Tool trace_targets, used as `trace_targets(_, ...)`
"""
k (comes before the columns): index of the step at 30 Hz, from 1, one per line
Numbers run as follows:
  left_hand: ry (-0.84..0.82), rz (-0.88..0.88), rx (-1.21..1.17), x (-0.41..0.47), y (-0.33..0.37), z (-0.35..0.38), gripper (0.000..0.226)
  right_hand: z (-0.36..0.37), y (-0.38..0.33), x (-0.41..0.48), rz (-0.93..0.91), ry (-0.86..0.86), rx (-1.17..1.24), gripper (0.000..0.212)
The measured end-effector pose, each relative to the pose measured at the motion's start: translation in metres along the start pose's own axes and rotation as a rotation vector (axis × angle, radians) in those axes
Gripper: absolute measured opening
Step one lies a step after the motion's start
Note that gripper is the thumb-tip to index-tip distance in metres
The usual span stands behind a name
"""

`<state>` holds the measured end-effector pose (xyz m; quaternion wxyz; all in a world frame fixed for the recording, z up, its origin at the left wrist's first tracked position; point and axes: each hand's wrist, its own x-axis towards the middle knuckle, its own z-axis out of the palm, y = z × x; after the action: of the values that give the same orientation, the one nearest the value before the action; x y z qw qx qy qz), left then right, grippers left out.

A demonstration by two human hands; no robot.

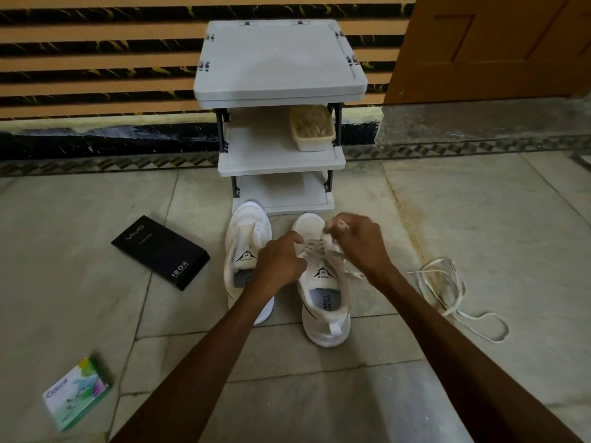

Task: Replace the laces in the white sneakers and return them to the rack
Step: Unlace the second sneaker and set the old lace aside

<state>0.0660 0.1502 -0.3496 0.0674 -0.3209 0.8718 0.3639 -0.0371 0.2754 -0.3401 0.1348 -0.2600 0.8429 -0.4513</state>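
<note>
Right now the person is crouched over a pair of white sneakers standing side by side on the tiled floor (479,203), toes toward the grey rack (281,59) at twelve o'clock. The right hand (361,244) pinches a white lace (315,243) above the front of the sneaker on the right (326,327), which is partly laced. The left hand (281,260) has its fingers curled on that shoe's eyelet edge, gripping it. The other sneaker (246,225) stands just beside it at nine o'clock, with no hand on it. A loose lace (447,282) lies tangled at three o'clock. A black box (160,251) lies farther out at nine o'clock and a green-and-white carton (76,396) at eight. A tub (311,127) sits on the rack's middle shelf.
</note>
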Motion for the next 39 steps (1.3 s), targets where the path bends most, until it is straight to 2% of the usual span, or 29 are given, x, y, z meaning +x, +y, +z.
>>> trace_targets(2, -0.007, -0.006, 0.001, 0.001, 0.001, 0.0, 0.046, 0.008, 0.006, -0.002, -0.094, -0.173, -0.435, 0.03)
trace_targets(4, -0.008, -0.002, 0.009, 0.003, 0.002, 0.001, 0.044, 0.017, 0.01, -0.005, -0.099, -0.185, -0.674, 0.033)
trace_targets(7, 0.012, 0.06, 0.033, 0.001, 0.003, 0.004, 0.038, 0.016, 0.012, -0.005, -0.088, -0.085, -0.538, 0.026)
trace_targets(11, 0.038, 0.186, 0.191, -0.005, 0.01, 0.016, 0.042, 0.0, 0.015, -0.009, -0.081, 0.063, -0.78, 0.016)
trace_targets(14, 0.089, 0.252, 0.322, -0.005, 0.011, 0.026, 0.042, -0.006, 0.015, -0.019, -0.081, 0.086, -0.668, 0.022)
trace_targets(17, 0.112, 0.256, 0.344, -0.003, 0.01, 0.03, 0.035, -0.004, 0.014, -0.024, -0.056, -0.056, -0.538, 0.032)
trace_targets(20, 0.083, 0.235, 0.308, 0.001, 0.009, 0.03, 0.032, 0.003, 0.012, -0.024, -0.025, -0.13, -0.615, 0.03)
trace_targets(22, 0.091, 0.21, 0.117, 0.008, 0.009, 0.03, 0.027, 0.003, 0.017, -0.023, -0.009, -0.095, -0.554, 0.028)
trace_targets(23, 0.083, 0.185, -0.059, 0.011, 0.009, 0.029, 0.028, 0.0, 0.019, -0.023, 0.036, -0.078, -0.465, 0.025)
trace_targets(25, 0.027, 0.034, -0.616, 0.015, 0.003, 0.025, 0.039, -0.007, 0.024, -0.024, 0.169, -0.074, -0.278, 0.019)
trace_targets(27, -0.047, -0.132, -1.161, 0.018, -0.002, 0.022, 0.038, -0.011, 0.027, -0.026, 0.259, -0.067, -0.193, 0.018)
trace_targets(28, -0.062, -0.17, -1.34, 0.018, -0.003, 0.02, 0.035, -0.011, 0.028, -0.027, 0.269, -0.064, -0.18, 0.018)
trace_targets(29, -0.069, -0.175, -1.416, 0.017, -0.002, 0.017, 0.029, -0.011, 0.028, -0.028, 0.27, -0.063, -0.17, 0.019)
trace_targets(31, -0.052, -0.123, -1.264, 0.015, 0.004, 0.009, 0.011, -0.009, 0.027, -0.029, 0.255, -0.066, -0.151, 0.021)
trace_targets(32, -0.047, -0.061, -1.042, 0.014, 0.007, 0.004, 0.01, -0.008, 0.027, -0.03, 0.247, -0.067, -0.147, 0.022)
trace_targets(35, -0.018, 0.19, -0.245, 0.016, 0.007, -0.001, 0.027, -0.006, 0.024, -0.031, 0.207, -0.055, -0.158, 0.022)
trace_targets(36, 0.015, 0.263, -0.136, 0.016, 0.007, -0.001, 0.028, -0.006, 0.023, -0.032, 0.198, -0.052, -0.164, 0.022)
trace_targets(38, 0.055, 0.388, -0.224, 0.014, 0.009, 0.001, 0.032, -0.006, 0.023, -0.033, 0.191, -0.052, -0.167, 0.019)
trace_targets(39, 0.04, 0.396, -0.415, 0.011, 0.013, 0.001, 0.035, -0.007, 0.024, -0.033, 0.184, -0.051, -0.168, 0.018)
